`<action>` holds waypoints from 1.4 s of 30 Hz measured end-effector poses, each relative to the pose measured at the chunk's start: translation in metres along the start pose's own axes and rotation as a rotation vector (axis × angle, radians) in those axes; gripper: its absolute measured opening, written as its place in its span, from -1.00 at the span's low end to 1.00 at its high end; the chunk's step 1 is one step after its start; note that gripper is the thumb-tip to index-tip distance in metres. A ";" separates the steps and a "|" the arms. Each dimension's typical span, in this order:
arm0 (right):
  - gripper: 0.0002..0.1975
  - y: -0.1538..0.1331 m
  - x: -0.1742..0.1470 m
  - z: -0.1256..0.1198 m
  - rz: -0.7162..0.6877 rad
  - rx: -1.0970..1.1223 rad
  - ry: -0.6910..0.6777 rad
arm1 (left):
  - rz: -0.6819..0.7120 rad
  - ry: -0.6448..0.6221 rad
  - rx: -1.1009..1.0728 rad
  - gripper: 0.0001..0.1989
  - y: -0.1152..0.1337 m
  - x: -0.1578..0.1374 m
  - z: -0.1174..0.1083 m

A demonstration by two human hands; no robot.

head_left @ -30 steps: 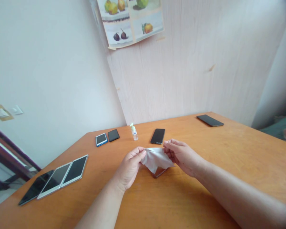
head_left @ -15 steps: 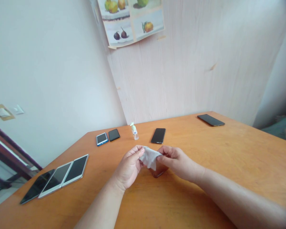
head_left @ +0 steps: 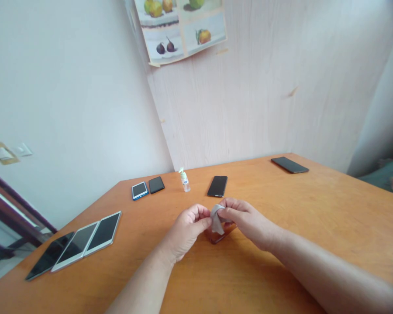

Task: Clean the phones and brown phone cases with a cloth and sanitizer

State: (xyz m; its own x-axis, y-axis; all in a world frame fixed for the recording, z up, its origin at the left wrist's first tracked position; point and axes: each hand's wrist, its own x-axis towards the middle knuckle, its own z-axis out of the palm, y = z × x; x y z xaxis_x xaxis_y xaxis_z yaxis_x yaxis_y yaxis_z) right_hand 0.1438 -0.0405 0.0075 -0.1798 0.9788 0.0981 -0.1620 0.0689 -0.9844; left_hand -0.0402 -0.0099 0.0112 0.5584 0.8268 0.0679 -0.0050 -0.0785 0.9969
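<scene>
A crumpled grey cloth is bunched between my two hands. My right hand pinches it between thumb and fingers. My left hand is closed with thumb and fingertips together at the cloth's left edge. Just below lies a brownish, glossy phone-shaped object, its near corner showing; hands and cloth cover most of it, so I cannot tell whether it is a phone or a case. Beyond my hands, a dark phone lies flat on the wooden table.
A small pump bottle stands at the back. Left of it lie a black phone and a blue-edged phone. At the left are two white tablets and a dark one. Another dark device lies far right.
The cloth, stretched between both hands before, is now bunched up closer to my right hand. My left hand has shifted slightly right, nearer my right hand.
</scene>
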 end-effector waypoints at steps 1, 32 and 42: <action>-0.82 0.001 0.001 0.000 -0.001 -0.027 0.014 | -0.008 0.023 -0.002 -0.83 -0.001 0.001 -0.001; -0.78 0.011 0.003 0.006 -0.061 -0.002 0.129 | -0.019 0.018 -0.116 -0.86 -0.003 0.000 -0.002; -0.88 0.007 0.003 -0.005 -0.276 -0.624 0.213 | -0.025 0.018 -0.058 -0.73 -0.005 0.004 -0.002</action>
State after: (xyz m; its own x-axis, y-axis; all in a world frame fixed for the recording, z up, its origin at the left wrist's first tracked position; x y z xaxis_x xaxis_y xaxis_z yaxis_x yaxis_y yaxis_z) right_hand 0.1472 -0.0365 0.0001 -0.0086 0.9218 0.3875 0.4225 0.3545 -0.8342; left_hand -0.0401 -0.0049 0.0064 0.5438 0.8381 0.0427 -0.0391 -0.0256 0.9989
